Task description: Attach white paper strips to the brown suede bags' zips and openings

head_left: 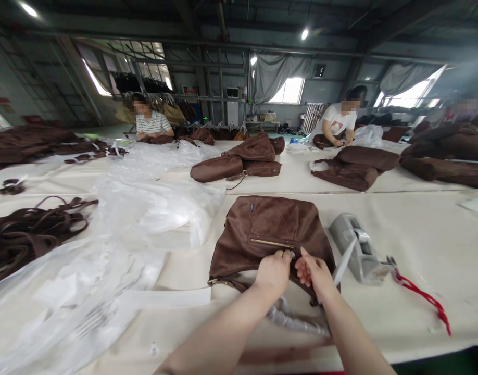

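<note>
A brown leather handbag (278, 219) lies on the table in front of me, its brass zipper (272, 242) running across the front. My left hand (274, 271) is closed at the zipper's right end, fingers pinching a small whitish piece at the zipper pull (291, 254). Just to the right, my right hand (314, 273) has its fingers curled in and its thumb raised near that same spot. What it holds, if anything, is hidden. Below both hands runs a handle wrapped in clear plastic (297, 325). Beside the right wrist stands a white paper piece (344, 261).
To the right sits a grey tape dispenser (358, 250), with a red cord (426, 297) tied to a small metal tool by it. Plastic bags (156, 208) and brown straps (32, 234) cover the left. More brown bags (239, 161) lie beyond; two people work across the table.
</note>
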`<state>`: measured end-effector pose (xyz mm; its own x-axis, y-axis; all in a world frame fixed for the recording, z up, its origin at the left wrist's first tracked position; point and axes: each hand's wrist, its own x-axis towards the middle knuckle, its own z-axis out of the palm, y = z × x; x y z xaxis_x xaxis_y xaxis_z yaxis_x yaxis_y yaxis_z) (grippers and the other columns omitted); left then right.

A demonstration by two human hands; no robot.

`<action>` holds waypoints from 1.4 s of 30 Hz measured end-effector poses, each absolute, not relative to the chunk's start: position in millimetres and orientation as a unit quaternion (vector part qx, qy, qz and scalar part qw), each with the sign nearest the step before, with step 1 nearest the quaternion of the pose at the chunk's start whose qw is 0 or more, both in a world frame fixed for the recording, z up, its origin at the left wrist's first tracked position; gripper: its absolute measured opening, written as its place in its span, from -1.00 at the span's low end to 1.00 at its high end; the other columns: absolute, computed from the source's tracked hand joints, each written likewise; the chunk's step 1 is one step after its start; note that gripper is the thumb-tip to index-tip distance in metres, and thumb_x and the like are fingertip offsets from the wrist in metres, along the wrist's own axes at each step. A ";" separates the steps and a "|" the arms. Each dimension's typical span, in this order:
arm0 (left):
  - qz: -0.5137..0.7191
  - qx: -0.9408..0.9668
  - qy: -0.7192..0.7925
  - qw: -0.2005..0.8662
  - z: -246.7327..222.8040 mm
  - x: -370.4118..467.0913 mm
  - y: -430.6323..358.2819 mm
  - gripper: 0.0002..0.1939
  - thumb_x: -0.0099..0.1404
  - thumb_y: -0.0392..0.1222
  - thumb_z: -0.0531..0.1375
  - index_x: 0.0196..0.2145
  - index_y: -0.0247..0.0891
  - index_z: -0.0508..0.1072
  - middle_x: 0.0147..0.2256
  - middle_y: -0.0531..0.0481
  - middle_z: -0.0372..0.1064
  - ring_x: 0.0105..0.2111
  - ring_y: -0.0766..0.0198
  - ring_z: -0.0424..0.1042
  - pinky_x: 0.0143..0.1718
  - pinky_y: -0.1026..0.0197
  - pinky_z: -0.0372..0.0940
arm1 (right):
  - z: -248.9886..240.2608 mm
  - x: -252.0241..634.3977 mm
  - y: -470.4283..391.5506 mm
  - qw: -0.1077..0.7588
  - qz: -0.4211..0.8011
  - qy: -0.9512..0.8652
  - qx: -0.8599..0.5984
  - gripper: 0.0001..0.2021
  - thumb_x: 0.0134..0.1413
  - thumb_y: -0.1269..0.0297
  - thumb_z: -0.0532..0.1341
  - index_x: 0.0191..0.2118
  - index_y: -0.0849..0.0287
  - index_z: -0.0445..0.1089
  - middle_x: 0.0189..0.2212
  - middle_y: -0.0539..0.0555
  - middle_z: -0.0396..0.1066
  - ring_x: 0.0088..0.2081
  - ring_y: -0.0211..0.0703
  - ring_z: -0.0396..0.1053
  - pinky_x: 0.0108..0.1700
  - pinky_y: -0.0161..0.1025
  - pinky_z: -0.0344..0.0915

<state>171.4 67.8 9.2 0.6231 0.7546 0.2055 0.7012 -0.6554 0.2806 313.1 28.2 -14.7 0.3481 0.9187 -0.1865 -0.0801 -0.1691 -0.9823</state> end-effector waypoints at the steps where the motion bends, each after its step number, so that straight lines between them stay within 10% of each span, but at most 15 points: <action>1: 0.127 0.901 0.409 0.064 8.9 173.4 65.5 -0.69 0.35 -0.34 -0.04 0.00 -0.31 0.32 -0.24 -0.12 0.40 -0.32 0.18 0.46 -0.34 0.21 0.34 | -14.1 312.5 29.0 0.538 0.458 -0.341 -0.620 -0.43 -0.04 -0.28 0.12 -0.56 0.24 0.34 -0.75 0.02 0.28 -0.76 -0.32 0.20 -0.78 -0.42 -0.02; 8: 0.124 0.902 0.400 0.101 1.2 178.6 61.3 -0.60 0.29 -0.41 -0.02 0.09 -0.38 0.21 -0.16 -0.22 0.36 -0.23 0.13 0.44 -0.27 0.20 0.31 | -14.9 310.6 28.8 0.527 0.440 -0.381 -0.619 -0.52 -0.17 -0.19 0.28 -0.55 0.22 0.34 -0.75 -0.06 0.25 -0.74 -0.37 0.16 -0.74 -0.44 -0.01; 17: 0.270 0.663 0.463 0.523 1.8 176.7 77.9 -0.81 0.26 -0.27 0.04 -0.51 -0.27 0.28 -0.56 0.05 0.22 -0.54 0.35 0.21 -0.47 0.32 0.11 | -22.7 309.1 28.3 0.510 0.440 -0.424 -0.606 -0.55 -0.11 -0.18 0.24 -0.49 0.20 0.37 -0.73 -0.09 0.24 -0.72 -0.36 0.15 -0.70 -0.41 0.02; 25: 0.131 0.353 0.354 0.856 5.4 169.3 82.8 -0.87 0.10 -0.18 0.11 -0.51 -0.29 0.26 -0.70 0.24 -0.05 -0.77 0.55 -0.25 -0.72 0.40 -0.31 | -30.3 308.0 37.5 0.486 0.440 -0.424 -0.625 -0.44 -0.16 -0.32 0.18 -0.58 0.19 0.28 -0.76 -0.09 0.21 -0.74 -0.37 0.13 -0.71 -0.41 0.01; 32: 0.227 0.494 0.342 0.766 16.6 163.9 79.1 -0.52 0.11 0.21 0.13 -0.55 -0.34 0.39 -0.63 -0.02 0.31 -0.69 0.37 0.25 -0.66 0.35 0.09 | -19.2 308.1 35.1 0.473 0.357 -0.460 -0.661 -0.46 0.01 -0.30 0.03 -0.53 0.14 0.26 -0.71 0.00 0.29 -0.67 -0.20 0.27 -0.65 -0.30 0.15; 35: 0.459 0.501 0.361 0.638 36.5 132.9 97.2 -0.51 0.05 0.23 0.21 -0.43 -0.34 0.45 -0.52 -0.04 0.38 -0.56 0.32 0.33 -0.58 0.33 0.18 | 8.5 322.0 27.4 0.439 0.174 -0.548 -0.690 -0.64 0.07 -0.06 0.13 -0.23 0.14 0.37 -0.35 0.12 0.46 -0.29 -0.04 0.43 -0.25 -0.18 0.38; 38: 0.666 0.382 0.388 0.510 50.7 91.6 123.5 -0.61 0.15 0.13 0.16 -0.42 -0.31 0.42 -0.52 0.02 0.35 -0.61 0.41 0.23 -0.63 0.37 0.09 | 24.5 332.2 27.3 0.298 0.062 -0.666 -0.681 -0.37 -0.11 0.16 0.25 0.15 0.15 0.20 0.13 0.19 0.22 0.15 0.05 0.18 0.19 -0.10 0.12; 42: 0.735 0.244 0.388 0.499 49.7 58.0 146.6 -0.72 0.14 0.00 0.14 -0.45 -0.31 0.35 -0.59 0.09 0.27 -0.69 0.47 0.12 -0.69 0.39 -0.02 | 9.6 320.5 36.7 0.104 0.015 -0.725 -0.680 -0.24 -0.15 0.25 0.21 0.25 0.28 0.08 0.25 0.28 0.04 0.25 0.16 0.00 0.24 -0.01 0.00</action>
